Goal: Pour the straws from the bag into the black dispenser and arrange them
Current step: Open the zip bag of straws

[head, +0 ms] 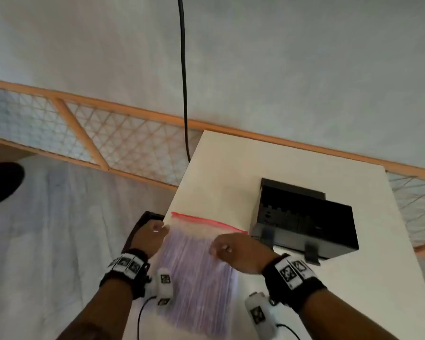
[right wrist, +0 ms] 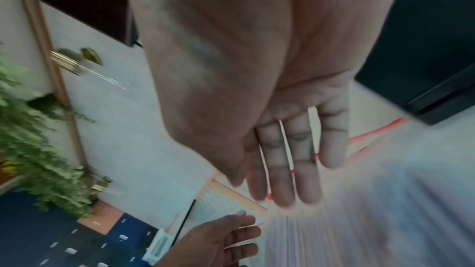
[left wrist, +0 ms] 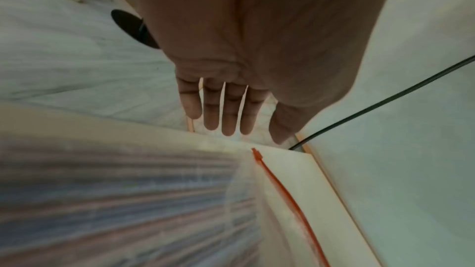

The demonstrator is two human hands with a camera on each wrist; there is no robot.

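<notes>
From head height we look steeply down onto the counter (head: 304, 303). Each wrist view sits tight behind its own palm, facing along the fingers. All three share the bag (head: 196, 278) (left wrist: 128, 200) (right wrist: 372, 220) lying on the counter.

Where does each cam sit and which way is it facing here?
Head: worn on the head, looks forward and down at the white table, bag of straws and black dispenser; both forearms, left hand and right hand show.
Left wrist: looks along the open left hand toward the bag's red zip strip.
Right wrist: looks along the open right hand over the bag; the left hand shows below.
Shared: all three show the bag.
</notes>
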